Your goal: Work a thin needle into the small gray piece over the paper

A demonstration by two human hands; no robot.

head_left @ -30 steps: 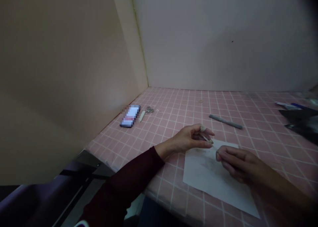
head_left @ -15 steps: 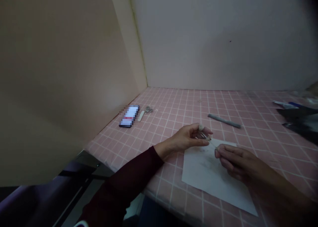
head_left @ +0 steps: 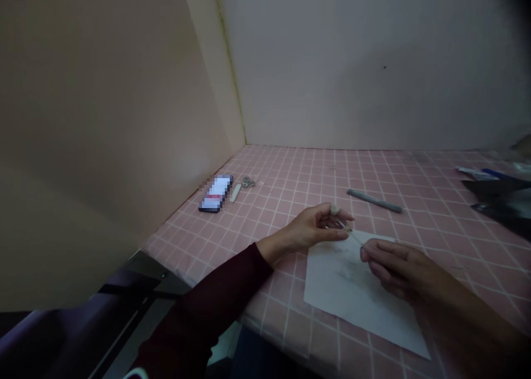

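Pinching w/ thumb + fingertips, left hand (head_left: pixel 317 228) holds a thin pale stick (head_left: pixel 355 236), long axis running right + slightly down toward right hand (head_left: pixel 400 271). Far tip of stick just meets right fingertips (head_left: pixel 364 247), fingers loosely together; can't tell if they're gripping it. Right hand is nearer that tip, left nearer the other end. Stick sits just above top edge of white paper sheet (head_left: pixel 344 290). Vs 1 s ago: tip stopped short of right fingers, gap now gone.

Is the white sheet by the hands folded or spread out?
Spread flat: the white paper lies open on the pink grid tabletop, with no fold showing.
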